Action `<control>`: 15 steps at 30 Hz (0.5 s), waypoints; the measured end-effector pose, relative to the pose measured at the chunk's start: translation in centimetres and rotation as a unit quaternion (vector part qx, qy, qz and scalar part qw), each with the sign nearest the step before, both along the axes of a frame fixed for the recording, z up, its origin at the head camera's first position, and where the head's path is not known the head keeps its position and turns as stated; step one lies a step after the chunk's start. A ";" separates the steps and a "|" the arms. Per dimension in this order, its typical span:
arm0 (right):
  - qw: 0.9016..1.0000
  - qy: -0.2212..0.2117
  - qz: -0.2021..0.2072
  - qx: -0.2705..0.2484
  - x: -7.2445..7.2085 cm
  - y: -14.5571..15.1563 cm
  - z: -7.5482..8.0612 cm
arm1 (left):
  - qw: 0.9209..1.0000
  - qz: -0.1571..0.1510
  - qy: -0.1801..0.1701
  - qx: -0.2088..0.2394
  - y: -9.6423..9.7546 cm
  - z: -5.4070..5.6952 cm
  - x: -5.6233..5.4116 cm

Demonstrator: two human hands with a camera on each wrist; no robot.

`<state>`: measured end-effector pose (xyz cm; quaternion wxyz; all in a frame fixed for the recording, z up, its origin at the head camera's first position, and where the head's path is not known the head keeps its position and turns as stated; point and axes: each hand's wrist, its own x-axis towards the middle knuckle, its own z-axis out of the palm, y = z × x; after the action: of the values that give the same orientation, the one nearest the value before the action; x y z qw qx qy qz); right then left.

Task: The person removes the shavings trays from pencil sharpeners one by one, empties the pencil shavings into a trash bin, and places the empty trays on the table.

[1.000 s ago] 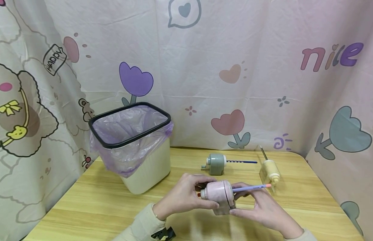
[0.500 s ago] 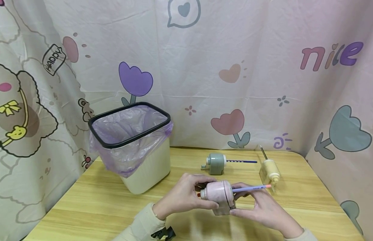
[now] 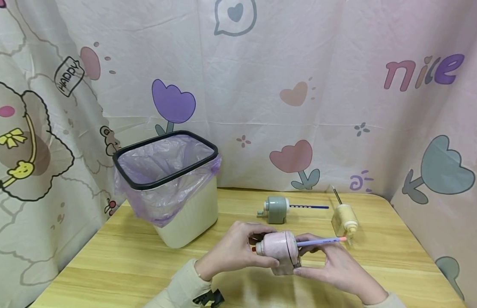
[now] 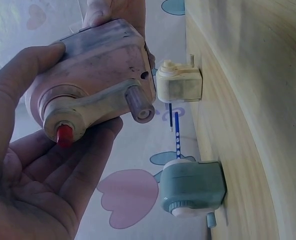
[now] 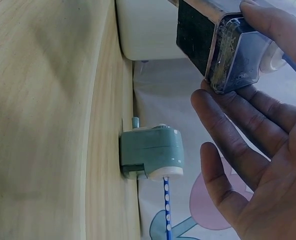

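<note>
A pink hand-crank pencil sharpener (image 3: 278,252) is held up over the table, tilted, with a lilac pencil (image 3: 319,241) sticking out of its right side. My left hand (image 3: 236,248) grips its body, thumb on one side and fingers under the other. The crank (image 4: 100,105) and its red tip show in the left wrist view. My right hand (image 3: 335,265) pinches the clear shavings drawer (image 5: 240,62) at the sharpener's other end, thumb on one edge and fingertips on the opposite one. Dark shavings show inside that drawer. The pencil's point is hidden within the sharpener.
A green sharpener (image 3: 277,210) with a blue pencil (image 3: 309,207) stands behind the hands. To its right is a yellow sharpener (image 3: 344,218) with a dark pencil (image 3: 336,194). A cream bin (image 3: 192,222) with a purple liner stands at left. A printed curtain (image 3: 238,85) hangs behind.
</note>
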<state>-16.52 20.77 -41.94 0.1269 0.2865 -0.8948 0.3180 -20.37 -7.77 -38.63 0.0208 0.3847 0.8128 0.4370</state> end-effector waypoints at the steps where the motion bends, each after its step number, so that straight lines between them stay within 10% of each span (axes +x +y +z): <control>1: 1.000 -0.001 0.001 0.001 0.0 0.0 0.0 | 1.000 0.000 0.002 -0.002 0.0 0.0 0.0; 15: 1.000 -0.013 0.010 -0.010 0.0 -0.1 0.0 | 1.000 0.001 0.001 -0.001 -0.1 0.0 -0.1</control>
<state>-16.55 20.64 -41.92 0.1148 0.2897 -0.8902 0.3322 -20.42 -7.84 -38.63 0.0195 0.3841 0.8140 0.4353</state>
